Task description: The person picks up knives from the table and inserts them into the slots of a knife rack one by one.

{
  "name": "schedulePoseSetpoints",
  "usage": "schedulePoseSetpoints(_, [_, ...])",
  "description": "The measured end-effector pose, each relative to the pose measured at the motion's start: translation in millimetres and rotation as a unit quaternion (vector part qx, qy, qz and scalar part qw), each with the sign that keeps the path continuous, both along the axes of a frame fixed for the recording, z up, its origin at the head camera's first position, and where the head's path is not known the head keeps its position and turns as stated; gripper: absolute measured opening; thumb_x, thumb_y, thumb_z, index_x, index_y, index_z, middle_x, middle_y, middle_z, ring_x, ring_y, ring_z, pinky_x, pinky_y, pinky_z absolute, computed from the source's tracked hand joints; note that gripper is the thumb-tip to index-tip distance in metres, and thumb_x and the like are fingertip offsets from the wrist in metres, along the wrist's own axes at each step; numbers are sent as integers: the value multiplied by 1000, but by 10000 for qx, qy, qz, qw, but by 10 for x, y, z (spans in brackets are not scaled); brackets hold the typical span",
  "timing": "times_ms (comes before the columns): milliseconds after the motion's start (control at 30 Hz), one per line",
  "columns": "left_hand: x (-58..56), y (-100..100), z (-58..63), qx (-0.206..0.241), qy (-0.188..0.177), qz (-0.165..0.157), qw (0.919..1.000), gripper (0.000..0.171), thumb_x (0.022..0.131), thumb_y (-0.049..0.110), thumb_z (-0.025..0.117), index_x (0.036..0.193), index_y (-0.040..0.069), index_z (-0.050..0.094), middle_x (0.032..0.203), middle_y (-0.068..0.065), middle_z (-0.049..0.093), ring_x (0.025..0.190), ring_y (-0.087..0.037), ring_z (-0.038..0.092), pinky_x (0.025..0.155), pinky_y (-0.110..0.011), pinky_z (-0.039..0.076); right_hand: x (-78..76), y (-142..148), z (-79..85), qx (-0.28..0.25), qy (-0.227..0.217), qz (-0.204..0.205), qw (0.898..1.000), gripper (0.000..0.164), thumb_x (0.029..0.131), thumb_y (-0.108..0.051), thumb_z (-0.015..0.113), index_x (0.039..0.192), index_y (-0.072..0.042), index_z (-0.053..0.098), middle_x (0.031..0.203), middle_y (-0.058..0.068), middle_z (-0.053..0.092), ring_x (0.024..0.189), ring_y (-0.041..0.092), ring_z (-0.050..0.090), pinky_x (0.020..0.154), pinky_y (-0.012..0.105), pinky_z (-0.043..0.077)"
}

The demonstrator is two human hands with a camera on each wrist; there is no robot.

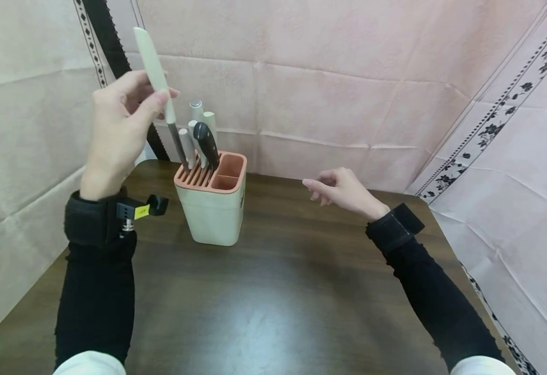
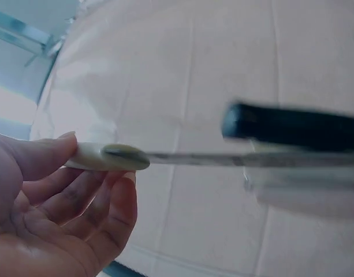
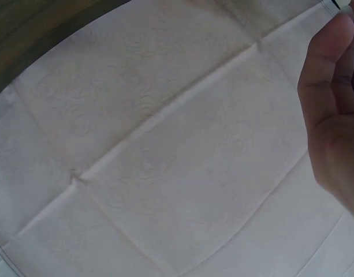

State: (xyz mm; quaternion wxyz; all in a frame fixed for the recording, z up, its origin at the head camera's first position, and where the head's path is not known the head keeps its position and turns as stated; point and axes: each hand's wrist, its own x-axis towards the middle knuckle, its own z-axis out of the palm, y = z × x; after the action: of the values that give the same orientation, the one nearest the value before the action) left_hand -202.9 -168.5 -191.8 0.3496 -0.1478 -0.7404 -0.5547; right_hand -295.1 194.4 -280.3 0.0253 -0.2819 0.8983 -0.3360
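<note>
My left hand point(image 1: 116, 117) pinches the pale green handle of a knife point(image 1: 152, 60) between thumb and fingers. The knife stands nearly upright, and its lower blade reaches the slots of a pale green knife block point(image 1: 211, 216) with an orange top; how deep the tip sits is hard to tell. Beside the blade, a black-handled knife point(image 1: 206, 143) and several pale-handled utensils point(image 1: 196, 110) stand in the block. In the left wrist view, the thumb lies on one side of the handle point(image 2: 89, 156). Over the table's right side my right hand point(image 1: 345, 192) hovers with loosely bent fingers, holding nothing.
The block stands near the far left edge of a dark wooden table point(image 1: 264, 291). Two square compartments point(image 1: 230, 165) are at the right of its top. Pale patterned cloth point(image 1: 320, 99) hangs behind the table and along both sides.
</note>
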Motion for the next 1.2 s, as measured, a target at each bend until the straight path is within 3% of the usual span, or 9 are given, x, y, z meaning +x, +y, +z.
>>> schedulePoseSetpoints(167, [-151, -154, -107, 132, -263, 113, 9995, 29, 96, 11, 58, 124, 8, 62, 106, 2, 69, 98, -13, 61, 82, -22, 45, 69, 42, 30, 8, -25, -148, 9999, 27, 98, -29, 56, 89, -6, 69, 74, 5, 70, 60, 19, 62, 64, 37, 55])
schedulePoseSetpoints(500, [-371, -286, -457, -602, -687, 748, 9930, 27, 97, 17, 58, 122, 9, 63, 100, 8, 67, 90, -3, 60, 79, -16, 44, 15, 226, -178, -124, -8, 53, 9999, 35, 95, -46, 56, 89, -14, 70, 74, 3, 70, 62, 18, 65, 64, 34, 56])
schedulePoseSetpoints(633, [-425, -294, -602, -1054, -1015, 979, 9844, 29, 97, 22, 58, 121, 7, 63, 105, -4, 68, 86, 1, 56, 76, -16, 42, 66, 326, -256, -333, -202, -65, 9992, 34, 94, -45, 58, 91, -14, 72, 76, 4, 70, 64, 19, 65, 65, 34, 56])
schedulePoseSetpoints(767, [-479, -271, -739, -1475, -1245, 1022, 9759, 31, 98, 22, 56, 122, 3, 61, 115, -19, 67, 96, -12, 60, 78, -19, 40, 194, 380, -218, -468, -367, -265, 9979, 29, 96, -35, 59, 95, -9, 72, 76, 5, 70, 63, 17, 63, 66, 36, 57])
schedulePoseSetpoints(900, [-536, -255, -830, -1619, -1373, 850, 9735, 30, 98, 15, 55, 124, 0, 60, 115, -23, 66, 103, -30, 62, 81, -26, 41, 322, 372, -133, -469, -403, -440, 9971, 24, 97, -26, 59, 95, -5, 71, 75, 6, 71, 60, 15, 63, 66, 39, 57])
schedulePoseSetpoints(1033, [-560, -252, -887, -1678, -1506, 708, 9717, 31, 97, 12, 55, 125, -2, 58, 118, -26, 64, 109, -36, 61, 92, -42, 46, 269, 448, -234, -407, -286, -463, 9977, 25, 97, -28, 58, 95, -7, 72, 74, 4, 70, 59, 15, 63, 65, 37, 57])
schedulePoseSetpoints(1200, [-554, -254, -922, -1714, -1694, 603, 9687, 34, 98, 14, 55, 129, -2, 55, 123, -28, 61, 116, -41, 58, 101, -56, 41, 172, 561, -409, -483, -270, -490, 9973, 32, 96, -39, 58, 95, -9, 71, 76, 6, 71, 61, 16, 63, 63, 33, 56])
